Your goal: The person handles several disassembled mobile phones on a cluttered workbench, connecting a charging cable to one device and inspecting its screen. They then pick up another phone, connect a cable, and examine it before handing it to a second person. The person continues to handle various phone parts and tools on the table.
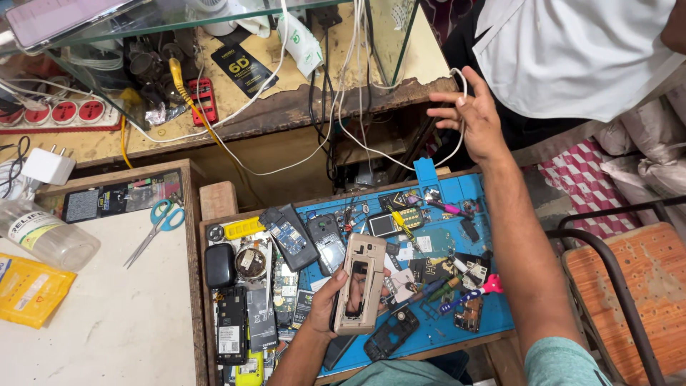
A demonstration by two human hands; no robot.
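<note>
My left hand (330, 304) grips a beige phone back frame (361, 282) with a cut-out window, held upright over the blue work mat (457, 193). My right hand (471, 118) is raised past the mat's far edge with its fingers spread, and a white cable (457, 146) loops round it. The mat carries several opened phones, circuit boards and small tools. A black phone frame (391, 333) lies just right of my left hand.
Scissors with blue handles (158, 223) lie on the white table at left, near a clear plastic bottle (43, 234) and a yellow packet (28, 289). A white charger (47, 166) and tangled cables sit behind. Another person in white (572, 50) stands far right, beside an orange chair (629, 286).
</note>
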